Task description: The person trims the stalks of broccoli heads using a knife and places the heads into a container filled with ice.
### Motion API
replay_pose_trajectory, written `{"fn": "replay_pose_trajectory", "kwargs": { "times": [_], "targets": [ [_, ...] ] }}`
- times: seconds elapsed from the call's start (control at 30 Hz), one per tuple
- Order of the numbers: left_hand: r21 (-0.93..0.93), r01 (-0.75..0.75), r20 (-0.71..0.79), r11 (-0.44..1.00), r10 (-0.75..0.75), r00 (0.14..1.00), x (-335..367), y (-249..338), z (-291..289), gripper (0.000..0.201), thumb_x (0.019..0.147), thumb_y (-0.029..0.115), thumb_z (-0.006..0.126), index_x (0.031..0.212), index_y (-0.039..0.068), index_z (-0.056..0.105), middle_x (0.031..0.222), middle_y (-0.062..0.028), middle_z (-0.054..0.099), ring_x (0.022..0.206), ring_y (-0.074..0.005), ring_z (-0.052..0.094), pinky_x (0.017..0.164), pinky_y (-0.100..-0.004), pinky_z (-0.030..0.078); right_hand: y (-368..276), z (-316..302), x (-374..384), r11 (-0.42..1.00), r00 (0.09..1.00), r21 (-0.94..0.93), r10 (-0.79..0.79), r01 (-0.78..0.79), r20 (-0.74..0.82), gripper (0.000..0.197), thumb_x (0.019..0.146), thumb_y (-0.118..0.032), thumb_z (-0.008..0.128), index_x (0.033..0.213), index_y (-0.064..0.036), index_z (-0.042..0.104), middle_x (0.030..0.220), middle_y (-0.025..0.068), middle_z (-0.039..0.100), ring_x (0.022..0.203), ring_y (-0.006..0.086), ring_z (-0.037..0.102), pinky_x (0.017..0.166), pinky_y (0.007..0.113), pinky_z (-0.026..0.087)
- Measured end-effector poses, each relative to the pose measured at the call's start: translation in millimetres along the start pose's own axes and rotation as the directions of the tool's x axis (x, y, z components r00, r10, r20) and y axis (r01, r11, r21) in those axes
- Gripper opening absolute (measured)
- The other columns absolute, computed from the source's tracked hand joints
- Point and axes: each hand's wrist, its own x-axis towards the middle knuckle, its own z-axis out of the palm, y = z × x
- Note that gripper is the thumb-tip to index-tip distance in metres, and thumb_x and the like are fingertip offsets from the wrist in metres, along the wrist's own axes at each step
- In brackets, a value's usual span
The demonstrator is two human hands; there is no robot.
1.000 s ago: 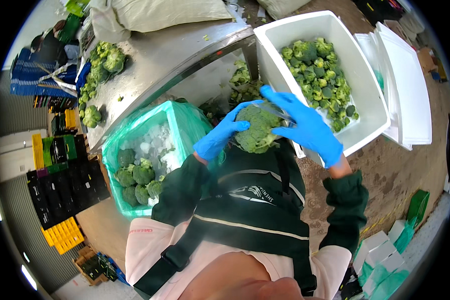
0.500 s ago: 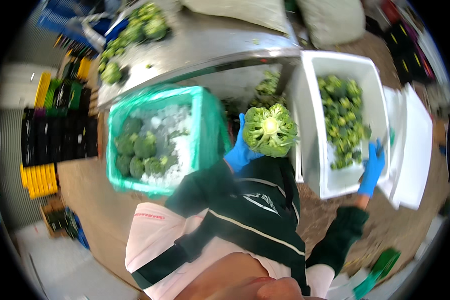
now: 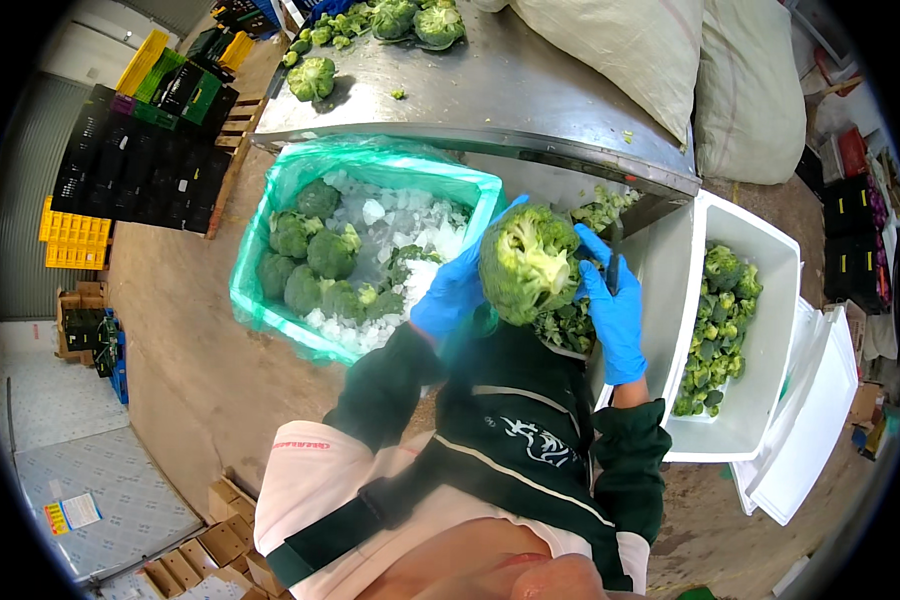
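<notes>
A large broccoli head [image 3: 528, 268] is in my gloved left hand [image 3: 452, 300], whose fingers wrap behind it, and its pale cut stem faces up. My right hand [image 3: 617, 325], in a blue glove too, is at the broccoli's right side with its fingertips close to the florets. It grips a small dark knife [image 3: 616, 240], blade pointing away from me; the handle is mostly covered by the fingers. To the left stands a green plastic-lined box [image 3: 245, 275] of crushed ice [image 3: 372, 212] with several broccoli heads [image 3: 331, 254].
At right is a white foam box [image 3: 685, 325] of small florets [image 3: 718, 335], its lid [image 3: 810, 400] leaning outside. Ahead, a metal table [image 3: 530, 85] bears broccoli [image 3: 312, 79] and white sacks [image 3: 620, 50]. Trimmings [image 3: 605, 208] lie under its edge. Black crates [image 3: 135, 160] are stacked far left.
My right hand has moved from the white box to the broccoli, bringing the knife. The broccoli has tilted in my left hand. The whole view has shifted and turned.
</notes>
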Motion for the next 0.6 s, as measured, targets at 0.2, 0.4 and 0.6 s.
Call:
{"fn": "replay_pose_trajectory", "kwargs": {
  "times": [0.2,0.4,0.6],
  "targets": [
    [-0.389,0.185,-0.195,0.903,-0.277,0.941,-41,-82,-89,0.079,0.08,0.05,0.057,0.141,0.01,0.028,0.14,-0.0127,0.036,0.126,-0.0293,0.038,0.107,-0.0464,0.03,0,-26,-30,0.575,0.931,-0.735,-0.277,0.359,0.238,0.068,0.073,-0.001,0.054,0.136,-0.024,0.042,0.099,0.0122,0.059,0.063,0.0323,0.057,0.054,0.038,0.047],
    [-0.716,0.312,0.231,0.624,-0.21,0.95,-33,-61,-14,0.067,0.086,0.048,0.045,0.139,0.01,0.031,0.138,-0.0144,0.038,0.124,-0.0301,0.041,0.106,-0.0447,0.032,16,-63,-63,0.2,0.927,-0.913,-0.197,0.356,0.319,0.065,0.073,-0.005,0.055,0.135,-0.013,0.041,0.079,0.0083,0.052,0.057,0.0241,0.056,0.047,0.036,0.046],
    [-0.206,0.464,-0.236,0.861,-0.504,0.831,-45,-59,1,0.083,0.07,0.044,0.06,0.14,0.011,0.031,0.139,-0.0164,0.037,0.126,-0.0327,0.039,0.107,-0.0483,0.029,21,-49,-68,-0.013,0.967,-0.97,-0.076,0.243,0.243,0.063,0.076,-0.006,0.056,0.136,-0.0119,0.039,0.081,0.0097,0.054,0.058,0.0229,0.057,0.048,0.035,0.046]
  ]
}}
